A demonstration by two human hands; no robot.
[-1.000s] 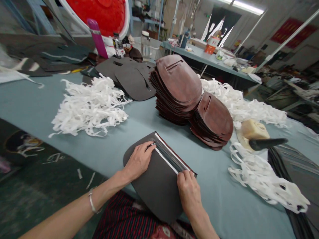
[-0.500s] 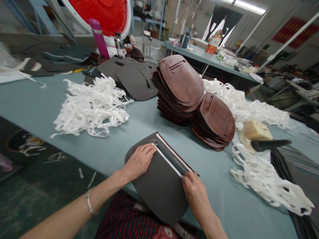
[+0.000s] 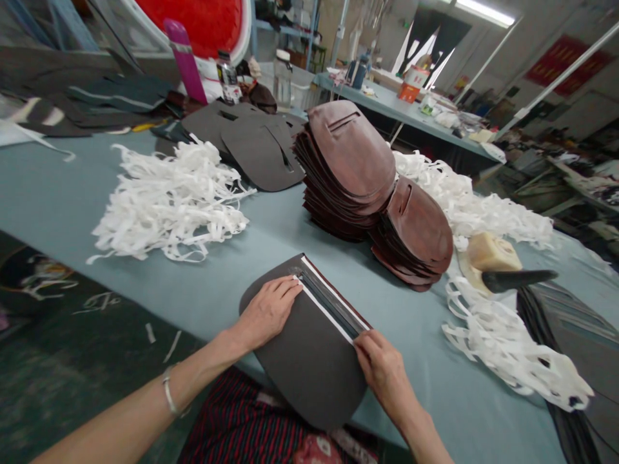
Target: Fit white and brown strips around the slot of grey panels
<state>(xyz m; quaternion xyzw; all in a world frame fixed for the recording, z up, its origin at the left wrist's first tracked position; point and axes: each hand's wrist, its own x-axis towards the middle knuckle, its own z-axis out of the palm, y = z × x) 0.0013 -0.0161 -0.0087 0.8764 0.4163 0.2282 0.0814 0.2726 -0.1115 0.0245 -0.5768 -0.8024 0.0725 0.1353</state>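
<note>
From the head view, a dark grey panel (image 3: pixel 309 351) is being held at the near edge of the blue-green table (image 3: pixel 213 290), partly over the lap. Its long axis is being run from upper left to lower right, same as the white-edged strip (image 3: pixel 331 304), with the straight edge being aimed away and rightward, and the curved side being turned back toward the wearer. The hands are being kept well apart: the left hand's (image 3: pixel 269 310) bunched fingers are being laid at the strip's upper end (grip underneath can't be told), while the lower-right corner is being pinched by the right hand (image 3: pixel 384 364).
</note>
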